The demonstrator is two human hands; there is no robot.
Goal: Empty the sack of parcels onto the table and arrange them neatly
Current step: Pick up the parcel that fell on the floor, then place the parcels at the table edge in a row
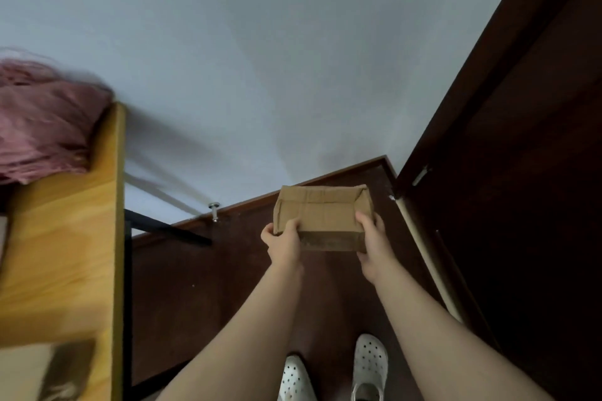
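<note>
1. While I stand beside the wooden table (65, 238), I hold a brown cardboard parcel (321, 218) out in front of me, in the air over the dark floor (202, 286) and well to the right of the tabletop
2. My left hand (281, 239) grips its near left corner, fingers curled onto the top face
3. My right hand (373, 238) clasps the near right corner the same way
4. The pink sack (42, 127) lies blurred on the table's far end, well apart from the parcel
5. My white perforated shoes (369, 365) show below, between my forearms, with a dark door (521, 172) on the right
</note>
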